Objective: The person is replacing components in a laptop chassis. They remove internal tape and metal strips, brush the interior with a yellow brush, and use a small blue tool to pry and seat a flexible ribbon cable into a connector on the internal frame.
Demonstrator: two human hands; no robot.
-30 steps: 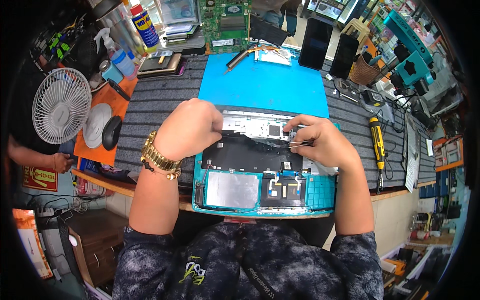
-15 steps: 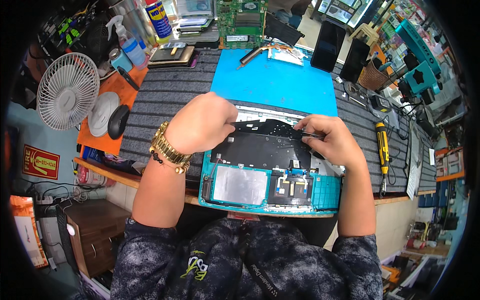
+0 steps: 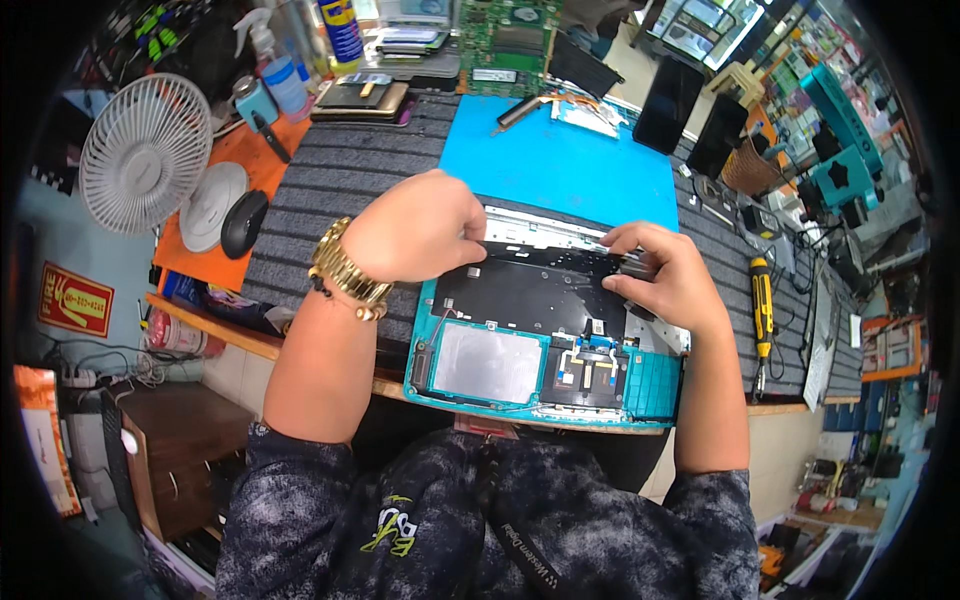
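In front of me lies a teal laptop palm-rest case (image 3: 652, 385), inner side up, with a silver rectangular plate, a touchpad assembly and ribbon cables along its near part. A thin black film (image 3: 535, 295) covers the keyboard area. My left hand (image 3: 420, 235) is closed, thumb and fingertips pinching the film's far left edge. At the film's far right, my right hand (image 3: 665, 278) is closed round slim, dark metal tweezers (image 3: 632, 264), their tips partly hidden by the fingers. Bare white metal (image 3: 530, 228) shows beyond the film's far edge.
A blue mat (image 3: 560, 150) lies beyond the case, with a copper heat pipe (image 3: 585, 108) on it. A green circuit board (image 3: 508, 45) stands behind. To the right is a yellow screwdriver (image 3: 763, 310); to the left, a black mouse (image 3: 243, 224) and a white fan (image 3: 147, 155).
The film's far edge, raised and bowed between my hands before, now lies flatter against the case. My left hand has shifted slightly right in the picture, as the whole view has moved a little.
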